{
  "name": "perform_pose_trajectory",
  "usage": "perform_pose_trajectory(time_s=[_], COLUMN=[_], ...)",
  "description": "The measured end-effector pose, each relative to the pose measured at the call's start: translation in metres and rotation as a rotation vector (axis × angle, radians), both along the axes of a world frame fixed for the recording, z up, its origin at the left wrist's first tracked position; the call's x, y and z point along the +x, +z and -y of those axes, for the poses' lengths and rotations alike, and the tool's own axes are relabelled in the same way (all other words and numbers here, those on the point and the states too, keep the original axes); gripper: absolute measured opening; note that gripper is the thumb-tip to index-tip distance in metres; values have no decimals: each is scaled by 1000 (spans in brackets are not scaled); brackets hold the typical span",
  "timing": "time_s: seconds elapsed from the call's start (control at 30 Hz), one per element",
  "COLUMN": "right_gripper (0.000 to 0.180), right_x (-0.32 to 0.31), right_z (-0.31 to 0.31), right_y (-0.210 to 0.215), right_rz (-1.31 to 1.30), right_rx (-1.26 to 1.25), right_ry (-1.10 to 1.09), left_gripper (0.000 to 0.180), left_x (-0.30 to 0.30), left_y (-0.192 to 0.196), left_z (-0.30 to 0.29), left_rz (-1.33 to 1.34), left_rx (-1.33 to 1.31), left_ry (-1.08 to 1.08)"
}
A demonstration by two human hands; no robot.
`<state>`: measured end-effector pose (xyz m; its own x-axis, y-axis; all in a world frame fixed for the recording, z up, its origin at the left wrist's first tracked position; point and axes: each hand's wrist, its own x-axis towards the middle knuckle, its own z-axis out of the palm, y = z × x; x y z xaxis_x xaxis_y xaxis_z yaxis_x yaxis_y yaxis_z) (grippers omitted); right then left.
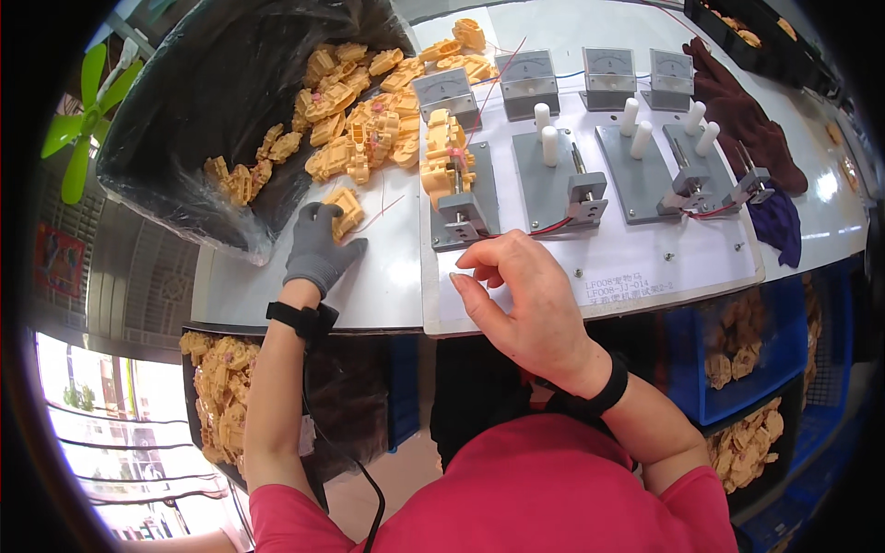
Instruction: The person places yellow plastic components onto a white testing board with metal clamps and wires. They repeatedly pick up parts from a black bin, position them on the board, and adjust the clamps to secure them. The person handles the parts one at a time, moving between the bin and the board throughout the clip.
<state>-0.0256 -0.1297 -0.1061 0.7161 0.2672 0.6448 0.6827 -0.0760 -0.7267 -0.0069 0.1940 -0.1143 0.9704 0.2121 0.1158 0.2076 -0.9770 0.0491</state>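
My left hand (318,247), in a grey glove, has its fingers on the left edge of a yellow plastic housing (347,214) at the table's near left; its thumb lies near the lower side. Thin wires trail from the housing. My bare right hand (530,300) hovers at the near edge of the white board (636,267), fingers loosely curled, a small gap between thumb and index, nothing visible between them. Just beyond it is the leftmost grey test fixture (487,198), with another yellow housing (444,152) standing on it.
More fixtures with white pegs (550,147) stand to the right, backed by several panel meters (527,74). A bin lined with black plastic (184,120) and a heap of yellow housings (369,120) are at far left. A dark cloth (737,120) lies right; blue crates (751,387) are below.
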Motion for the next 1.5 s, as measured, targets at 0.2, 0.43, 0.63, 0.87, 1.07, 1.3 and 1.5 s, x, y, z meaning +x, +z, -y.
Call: perform_pose_trajectory(time_s=[0.2, 0.43, 0.63, 0.87, 1.07, 1.3, 1.5], right_gripper=[13, 13, 13, 13, 14, 32, 34], right_x=[1, -1, -1, 0, -6, 11, 14], right_z=[0, 1, 3, 10, 50, 75, 76], right_y=[0, 0, -3, 0, 14, 3, 6], right_rz=[39, 79, 73, 39, -25, -321, -388], right_rx=[10, 3, 51, 72, 259, 335, 259], right_ry=[12, 0, 16, 94, 78, -93, -66], left_gripper=[64, 57, 53, 53, 54, 50, 48], left_x=[-13, -38, -65, -78, -59, -42, -38], left_y=[1, -5, 38, 105, 105, 104, 107], left_z=[12, -7, 7, 100, 128, 131, 131], left_rz=[24, 112, 230, 170, 204, 193, 245], left_rx=[-68, -229, -1671, -2258, -2283, -2166, -2026], left_ry=[63, -43, 359, -106, -212, -346, -378])
